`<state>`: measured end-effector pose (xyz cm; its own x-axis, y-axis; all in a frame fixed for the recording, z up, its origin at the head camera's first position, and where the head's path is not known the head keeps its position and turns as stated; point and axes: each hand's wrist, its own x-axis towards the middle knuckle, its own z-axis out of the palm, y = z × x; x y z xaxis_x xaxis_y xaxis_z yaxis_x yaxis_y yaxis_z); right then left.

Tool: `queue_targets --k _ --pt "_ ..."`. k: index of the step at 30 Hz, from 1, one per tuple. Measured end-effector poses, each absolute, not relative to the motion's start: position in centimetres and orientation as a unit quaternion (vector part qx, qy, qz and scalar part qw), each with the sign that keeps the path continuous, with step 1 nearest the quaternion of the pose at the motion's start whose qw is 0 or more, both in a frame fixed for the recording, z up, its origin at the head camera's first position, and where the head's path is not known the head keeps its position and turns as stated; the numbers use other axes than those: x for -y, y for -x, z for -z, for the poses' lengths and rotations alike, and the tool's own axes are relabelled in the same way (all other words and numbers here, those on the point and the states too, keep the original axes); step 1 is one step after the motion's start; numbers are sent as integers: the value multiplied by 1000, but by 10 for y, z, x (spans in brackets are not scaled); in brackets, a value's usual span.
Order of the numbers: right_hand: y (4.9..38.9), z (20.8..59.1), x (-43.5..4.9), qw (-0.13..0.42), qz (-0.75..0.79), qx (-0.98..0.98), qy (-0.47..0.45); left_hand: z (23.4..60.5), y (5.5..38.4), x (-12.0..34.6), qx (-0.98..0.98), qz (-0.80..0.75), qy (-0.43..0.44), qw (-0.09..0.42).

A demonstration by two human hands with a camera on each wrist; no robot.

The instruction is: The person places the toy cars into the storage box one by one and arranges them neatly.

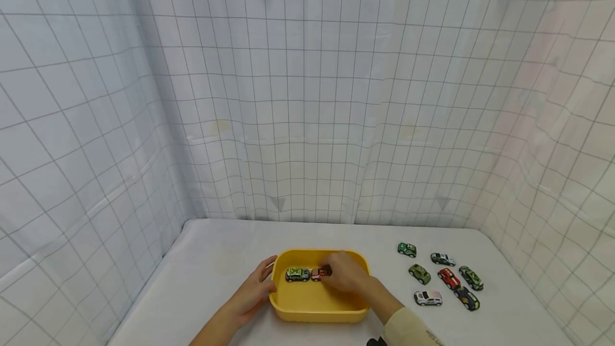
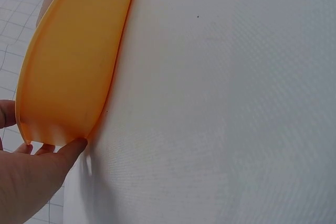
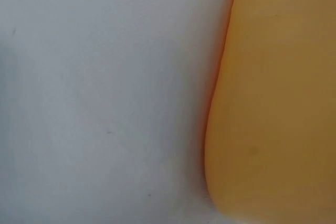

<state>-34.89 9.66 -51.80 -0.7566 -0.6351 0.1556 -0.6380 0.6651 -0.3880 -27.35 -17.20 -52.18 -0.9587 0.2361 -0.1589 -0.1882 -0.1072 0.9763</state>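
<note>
"Two things: what's the right hand (image 1: 342, 272) doing, and how best?"
"Seemingly pinching the red toy car (image 1: 315, 275) inside the yellow tray (image 1: 321, 316). Keep it level; don't nudge the green toy car (image 1: 297, 275) just beside it. The left hand (image 1: 252, 293), clasping the tray's left wall, should steady it."
"What's hidden?"
"The red car's right end, behind fingers; the right wrist view misses that hand."

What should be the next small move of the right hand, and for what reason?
Probably the right hand should release the red car: it seems to rest in the yellow tray, in line with the green car there, while the left hand holds the tray's side.
</note>
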Motion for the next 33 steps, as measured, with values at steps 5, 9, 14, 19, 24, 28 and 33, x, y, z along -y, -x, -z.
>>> queue_targets --k 5,9,14,19,24,28,33 --pt "349 513 -97 -7 -222 918 -327 522 274 173 -654 -743 -18 140" --pt "350 508 -97 -3 -222 917 -331 522 275 174 -655 -742 -16 140" --pt "350 503 -99 -6 -224 916 -333 521 275 175 -657 -741 -13 140" --pt "350 498 -103 -4 -222 917 -331 521 275 174 -657 -741 -14 138" --pt "346 495 -106 -4 -217 920 -326 522 275 173 -654 -743 -18 141" --pt "344 491 -107 3 -220 917 -334 523 276 173 -653 -744 -17 139" --pt "343 489 -109 0 -229 915 -333 524 276 173 -652 -745 -13 140"
